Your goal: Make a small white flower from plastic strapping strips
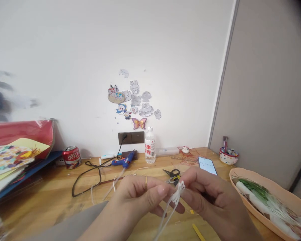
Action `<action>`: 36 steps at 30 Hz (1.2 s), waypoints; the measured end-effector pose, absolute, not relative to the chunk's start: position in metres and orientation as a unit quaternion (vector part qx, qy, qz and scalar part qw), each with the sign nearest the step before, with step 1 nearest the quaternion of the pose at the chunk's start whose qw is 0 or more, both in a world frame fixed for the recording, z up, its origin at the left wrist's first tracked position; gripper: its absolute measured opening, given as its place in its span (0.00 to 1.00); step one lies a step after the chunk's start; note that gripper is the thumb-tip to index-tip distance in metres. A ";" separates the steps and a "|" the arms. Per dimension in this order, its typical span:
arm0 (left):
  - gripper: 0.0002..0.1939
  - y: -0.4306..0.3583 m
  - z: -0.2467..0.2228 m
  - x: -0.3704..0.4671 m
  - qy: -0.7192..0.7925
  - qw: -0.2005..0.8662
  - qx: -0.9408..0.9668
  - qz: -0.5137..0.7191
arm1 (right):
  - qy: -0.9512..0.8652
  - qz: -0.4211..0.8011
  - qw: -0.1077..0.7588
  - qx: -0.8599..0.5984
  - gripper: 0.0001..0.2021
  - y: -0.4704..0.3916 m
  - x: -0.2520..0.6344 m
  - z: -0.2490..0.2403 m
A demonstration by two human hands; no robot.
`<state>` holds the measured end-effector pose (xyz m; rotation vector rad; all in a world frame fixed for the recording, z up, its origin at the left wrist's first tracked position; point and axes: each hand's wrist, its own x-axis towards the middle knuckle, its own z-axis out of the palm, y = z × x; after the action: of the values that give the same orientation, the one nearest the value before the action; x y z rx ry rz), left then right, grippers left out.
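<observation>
A white cord (176,198) is gathered into a small looped knot between my hands, above the table. My right hand (210,197) pinches the loops between thumb and forefinger. From the other side, my left hand (142,197) is closed with thumb and forefinger together at the knot's left edge, where the cord passes. Two strands hang from the knot toward the lower edge of the view. Black-handled scissors (175,173) lie just behind my fingers, partly hidden by them. A yellow stick (198,232) rests on the table below my right hand.
A blue glue gun (125,161) with a black cable lies behind my left hand. Further back stand a water bottle (149,147) and a red can (72,157). A phone (207,165) lies to the right, near a peach tray (243,197) of craft materials.
</observation>
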<state>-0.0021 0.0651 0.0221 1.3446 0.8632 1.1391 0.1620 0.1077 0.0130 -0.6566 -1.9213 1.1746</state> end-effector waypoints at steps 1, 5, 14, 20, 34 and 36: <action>0.11 0.066 0.022 -0.003 0.375 0.551 0.565 0.486 | -0.754 0.470 0.382 -0.254 0.10 0.108 0.162 0.013; 0.06 0.069 0.021 -0.006 0.395 0.527 0.578 0.481 | -0.749 0.476 0.385 -0.252 0.10 0.110 0.160 0.013; 0.09 0.069 0.025 -0.012 0.394 0.300 0.708 0.503 | -0.745 0.524 0.342 -0.232 0.12 0.111 0.161 0.012; 0.08 0.070 0.022 -0.008 0.333 0.488 0.619 0.517 | -0.715 0.569 0.339 -0.223 0.15 0.109 0.157 0.013; 0.11 0.075 0.015 -0.012 0.418 0.379 0.561 0.606 | -0.735 0.480 0.407 -0.252 0.11 0.110 0.169 0.021; 0.03 0.072 0.015 -0.009 0.405 0.373 0.593 0.587 | -0.747 0.459 0.405 -0.259 0.10 0.109 0.165 0.020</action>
<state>-0.0086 0.0717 0.0153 1.5194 1.0386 1.5034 0.1655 0.1093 0.0200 -0.6549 -1.8848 1.1581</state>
